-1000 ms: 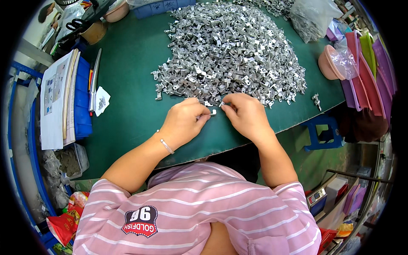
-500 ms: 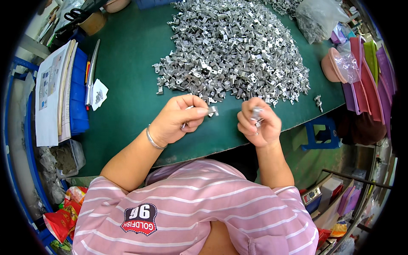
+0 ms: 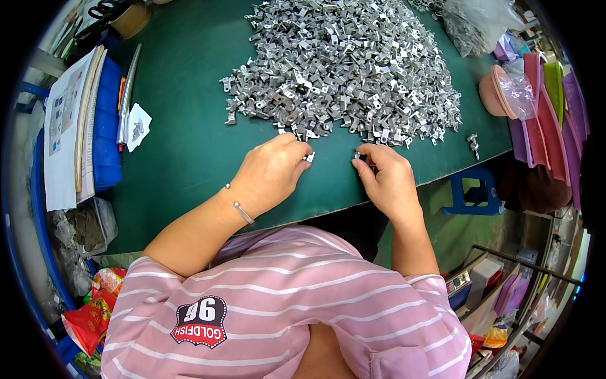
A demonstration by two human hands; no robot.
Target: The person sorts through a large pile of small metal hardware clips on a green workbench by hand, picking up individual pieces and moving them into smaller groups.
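Observation:
A large heap of small silvery metal brackets (image 3: 353,69) covers the far middle of the green table (image 3: 177,76). At the heap's near edge, my left hand (image 3: 271,167) pinches a small metal bracket (image 3: 309,156) between thumb and fingers. My right hand (image 3: 389,177) is closed a short way to the right, with a bit of a metal bracket (image 3: 357,155) showing at its fingertips. Both palms face down, so anything else inside the fingers is hidden. A silver bangle circles my left wrist.
Papers and a blue tray (image 3: 107,126) stand at the left edge. Pink tubs (image 3: 493,95) and coloured bins (image 3: 536,114) line the right, near a clear plastic bag (image 3: 476,25). A few joined metal parts (image 3: 473,146) lie apart. A blue stool (image 3: 473,191) stands below.
Both hands have turned from palms partly up to palms down. My left hand has moved slightly toward the heap. The view has shifted a little.

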